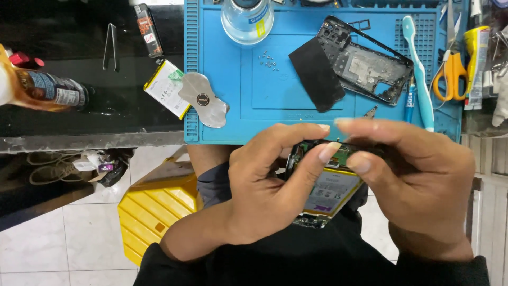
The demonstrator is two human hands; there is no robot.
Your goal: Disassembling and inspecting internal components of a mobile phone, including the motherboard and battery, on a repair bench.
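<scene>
An opened phone (329, 191) with its back off, showing a battery and circuit board, is held over my lap between both hands. My left hand (264, 185) grips its left side, thumb lying across the top of the battery. My right hand (418, 180) holds the right side, with its fingertips pinched at the phone's upper edge. Above them, on the blue work mat (238, 116), lie a black phone frame (365, 66), a black flat panel (316, 74) and a small cluster of screws (269, 61).
A loose battery (165, 87) and a metal opening tool (203, 99) lie at the mat's left edge. A glass jar (247, 18), toothbrush (419, 69), orange scissors (450, 71), tweezers (110, 46) and a bottle (42, 90) surround them. A yellow stool (156, 206) stands below.
</scene>
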